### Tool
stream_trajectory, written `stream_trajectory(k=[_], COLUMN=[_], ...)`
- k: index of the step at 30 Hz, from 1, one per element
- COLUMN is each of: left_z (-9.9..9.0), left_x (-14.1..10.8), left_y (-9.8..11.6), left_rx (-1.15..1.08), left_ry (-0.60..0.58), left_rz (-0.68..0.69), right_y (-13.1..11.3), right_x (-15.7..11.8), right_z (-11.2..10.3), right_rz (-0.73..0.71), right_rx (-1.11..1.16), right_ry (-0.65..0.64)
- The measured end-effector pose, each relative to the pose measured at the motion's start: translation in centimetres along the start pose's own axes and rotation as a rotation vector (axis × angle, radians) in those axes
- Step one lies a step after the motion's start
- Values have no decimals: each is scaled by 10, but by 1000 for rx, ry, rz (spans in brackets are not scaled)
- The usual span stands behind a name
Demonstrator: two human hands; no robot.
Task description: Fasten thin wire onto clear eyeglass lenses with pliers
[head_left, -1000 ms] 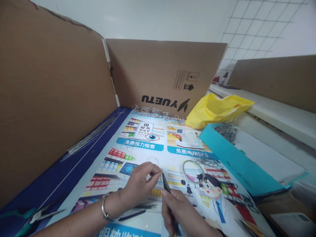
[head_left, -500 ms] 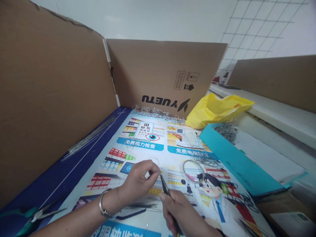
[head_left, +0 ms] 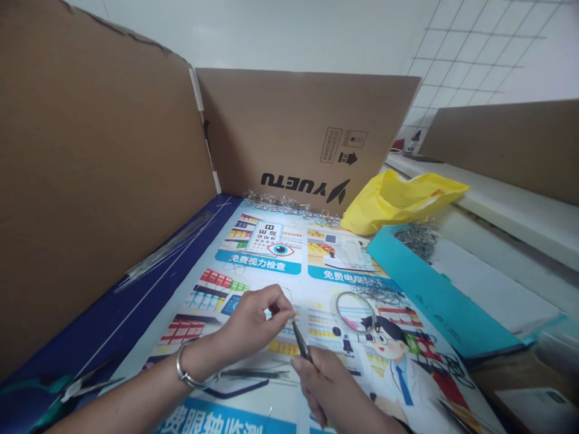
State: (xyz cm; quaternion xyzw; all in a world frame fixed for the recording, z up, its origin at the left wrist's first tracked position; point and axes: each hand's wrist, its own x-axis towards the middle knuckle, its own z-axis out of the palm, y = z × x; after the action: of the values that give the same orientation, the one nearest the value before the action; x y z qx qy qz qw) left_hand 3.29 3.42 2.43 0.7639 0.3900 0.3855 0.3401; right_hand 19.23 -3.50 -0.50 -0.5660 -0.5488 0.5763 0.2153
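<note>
My left hand [head_left: 260,316] is closed in a pinch of thumb and forefinger. Between those fingertips is what looks like a thin wire, mostly hidden. My right hand [head_left: 328,383] is wrapped around the handles of a pair of needle-nose pliers [head_left: 302,343]. The slim jaws point up and to the left, close to the left fingertips; I cannot tell if they touch. Beneath my left wrist lie several thin dark wires [head_left: 257,375]. A round coil of wire [head_left: 355,312] rests to the right, on the printed poster sheet [head_left: 283,416].
Green-handled pliers [head_left: 75,389] lie at lower left. Straight wires [head_left: 167,250] rest along the blue strip. Tangled wire pieces [head_left: 289,204] line the cardboard back wall [head_left: 289,126]. At right are a yellow bag [head_left: 398,202], a turquoise box [head_left: 434,295] and black loops [head_left: 452,364].
The left hand's fingers have lifted and arched a little, with the forefinger raised more above the thumb. The pliers stay almost in place beside the fingertips. The camera view has shifted slightly.
</note>
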Motion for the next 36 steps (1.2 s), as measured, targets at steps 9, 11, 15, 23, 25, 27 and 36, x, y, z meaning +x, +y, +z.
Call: stream_trajectory(k=[9,11,15,23,25,27,36], left_z=[-9,-10,-12,-12,-11,-12,-13], left_x=[10,12,13,11,11,11,12], left_y=[-9,-12,-14,-17,-19,-19,-18], left_rx=[-340,-439,-419,-345,-355,-371,-506], left_ry=[-182,-220,-191,-202,-233,-262,-301], left_rz=[-261,-295,-246,-231,-246,-253,-329], right_y=[5,2,-2,0,4,6,5], right_x=[2,1,0,-1,0,1,3], right_z=[-1,-2,-5,-8,-8,-8,-11], right_rz=[37,62,32,22,13,-2,-5], right_rx=[-47,-7,56,73,96,117,163], right_ry=[-7,-20,-44,-70,-69,-67,-90])
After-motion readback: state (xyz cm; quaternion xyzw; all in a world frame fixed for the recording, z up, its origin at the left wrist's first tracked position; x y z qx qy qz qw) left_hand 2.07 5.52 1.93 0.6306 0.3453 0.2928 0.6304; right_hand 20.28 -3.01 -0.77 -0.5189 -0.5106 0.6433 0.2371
